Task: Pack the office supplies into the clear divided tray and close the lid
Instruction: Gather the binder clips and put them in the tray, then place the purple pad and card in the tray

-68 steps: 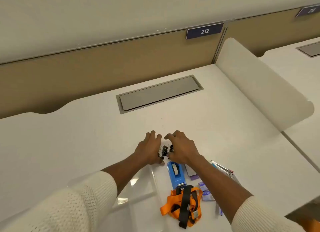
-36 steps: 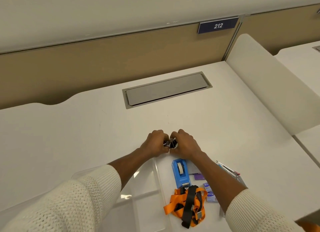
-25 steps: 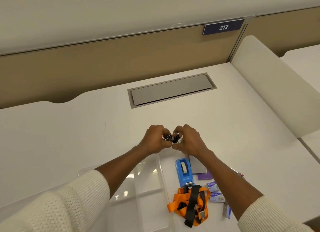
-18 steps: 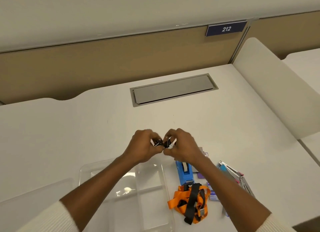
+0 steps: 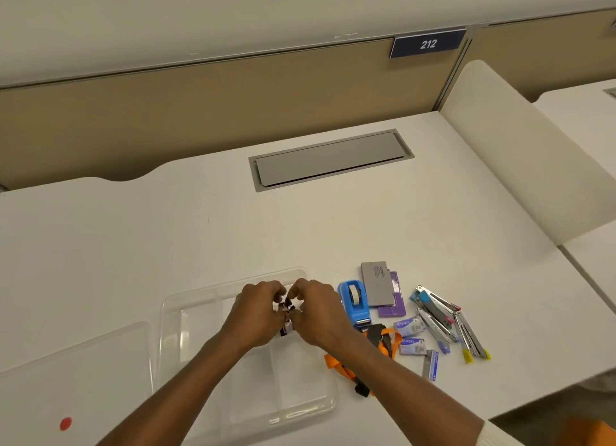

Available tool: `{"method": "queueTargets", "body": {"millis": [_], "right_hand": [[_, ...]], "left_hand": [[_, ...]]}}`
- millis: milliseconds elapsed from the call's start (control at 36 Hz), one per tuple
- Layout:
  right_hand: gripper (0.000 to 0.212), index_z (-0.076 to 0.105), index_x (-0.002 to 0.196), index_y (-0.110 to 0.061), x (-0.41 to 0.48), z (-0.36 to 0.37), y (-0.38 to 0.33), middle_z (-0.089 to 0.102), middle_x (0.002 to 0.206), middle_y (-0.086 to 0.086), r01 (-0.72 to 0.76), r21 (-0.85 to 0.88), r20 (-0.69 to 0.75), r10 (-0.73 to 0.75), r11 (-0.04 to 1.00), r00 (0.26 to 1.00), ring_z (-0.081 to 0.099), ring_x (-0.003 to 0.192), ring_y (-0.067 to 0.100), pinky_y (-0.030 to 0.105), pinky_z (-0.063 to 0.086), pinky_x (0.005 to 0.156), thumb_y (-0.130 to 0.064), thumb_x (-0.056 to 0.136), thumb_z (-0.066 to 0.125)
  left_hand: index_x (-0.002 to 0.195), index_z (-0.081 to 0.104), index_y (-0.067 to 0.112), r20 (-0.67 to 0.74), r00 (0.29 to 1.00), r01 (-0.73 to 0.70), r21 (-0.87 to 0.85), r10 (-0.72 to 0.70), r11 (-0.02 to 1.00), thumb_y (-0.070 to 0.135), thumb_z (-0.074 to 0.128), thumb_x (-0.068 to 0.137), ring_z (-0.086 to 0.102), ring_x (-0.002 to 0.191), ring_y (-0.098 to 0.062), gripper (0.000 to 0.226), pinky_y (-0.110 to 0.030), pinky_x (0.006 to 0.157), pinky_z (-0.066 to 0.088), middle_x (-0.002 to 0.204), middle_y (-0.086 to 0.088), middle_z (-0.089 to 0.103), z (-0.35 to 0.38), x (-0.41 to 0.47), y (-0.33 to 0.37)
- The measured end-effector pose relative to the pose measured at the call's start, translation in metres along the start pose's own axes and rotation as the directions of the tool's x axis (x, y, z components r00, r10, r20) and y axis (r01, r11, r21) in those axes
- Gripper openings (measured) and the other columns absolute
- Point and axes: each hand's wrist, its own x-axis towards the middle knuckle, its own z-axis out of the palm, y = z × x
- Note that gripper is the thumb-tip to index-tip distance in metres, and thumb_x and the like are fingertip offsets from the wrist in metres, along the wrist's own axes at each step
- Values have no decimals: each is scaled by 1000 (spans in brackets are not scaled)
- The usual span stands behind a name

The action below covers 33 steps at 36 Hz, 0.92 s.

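My left hand and my right hand are cupped together around a cluster of black binder clips, held over the far right part of the clear divided tray. The tray's compartments that show look bare. Its clear lid, marked with a red dot, lies flat to the tray's left. To the right of the tray lie a blue tape dispenser, a grey case on purple sticky notes, an orange lanyard, staple boxes and several staplers.
The white desk has a grey cable hatch at the back, a tan partition behind it and a white divider panel along the right. The desk's front edge runs just beyond the staplers at lower right.
Both hands, closed on the binder clips, have come back toward me and left, from the bare desk beyond the tape dispenser to above the tray. The view has tilted down.
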Motion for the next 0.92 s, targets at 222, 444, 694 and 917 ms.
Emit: {"method": "queueTargets", "body": {"millis": [222, 444, 694, 917], "right_hand": [[30, 71, 125, -19, -13, -15, 15, 72, 125, 1, -22, 53, -149, 30, 998, 988, 68, 110, 15, 28, 54, 100, -15, 95, 68], [16, 75, 103, -24, -22, -53, 62, 75, 99, -8, -129, 178, -406, 192, 976, 894, 63, 83, 4, 15, 50, 73, -24, 87, 71], [45, 65, 118, -13, -17, -74, 123, 74, 121, 8, -436, 51, -381, 421, 899, 823, 72, 102, 26, 23, 51, 67, -47, 89, 75], [51, 67, 117, -14, -11, -66, 124, 73, 107, 4, -501, -133, -371, 426, 855, 825, 70, 96, 22, 31, 54, 78, -57, 90, 69]], "left_hand": [[110, 67, 32, -106, 994, -16, 179, 35, 984, 40, 70, 88, 68, 96, -18, 24, -34, 78, 57, 101, 13, 73, 4, -4, 10], [100, 70, 29, -186, 966, -145, 187, 180, 972, 49, 70, 89, 69, 84, -15, 23, -28, 67, 51, 94, 11, 74, 15, 9, 55], [120, 62, 11, 63, 967, -256, 202, 248, 945, 30, 74, 91, 62, 106, -23, 37, -33, 82, 51, 121, -8, 65, 53, 79, 125], [104, 62, 6, 186, 982, 23, -15, -20, 1000, 31, 81, 86, 67, 98, -27, 36, -34, 80, 56, 98, -9, 62, 80, 121, 160]]}}
